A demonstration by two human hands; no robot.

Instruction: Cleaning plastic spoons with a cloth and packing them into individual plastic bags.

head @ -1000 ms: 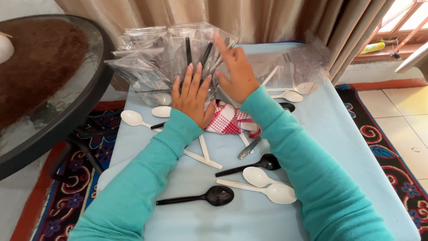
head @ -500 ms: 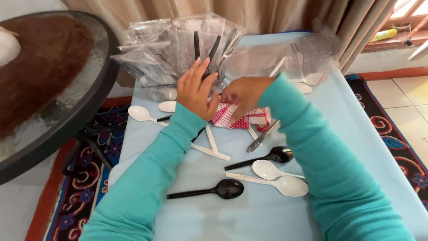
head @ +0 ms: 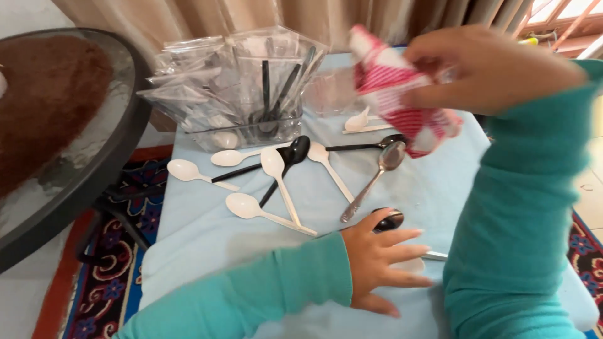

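At upper right my right hand (head: pixel 490 69) pinches the red-and-white cloth (head: pixel 402 88) aloft, clear of the spoons, while my left hand (head: pixel 377 263) presses flat, fingers spread, on a black spoon (head: pixel 389 220).

round glass table (head: pixel 94 169) | patterned rug (head: pixel 125 251) | beige curtain (head: pixel 314 16) | clear container (head: pixel 242 129)
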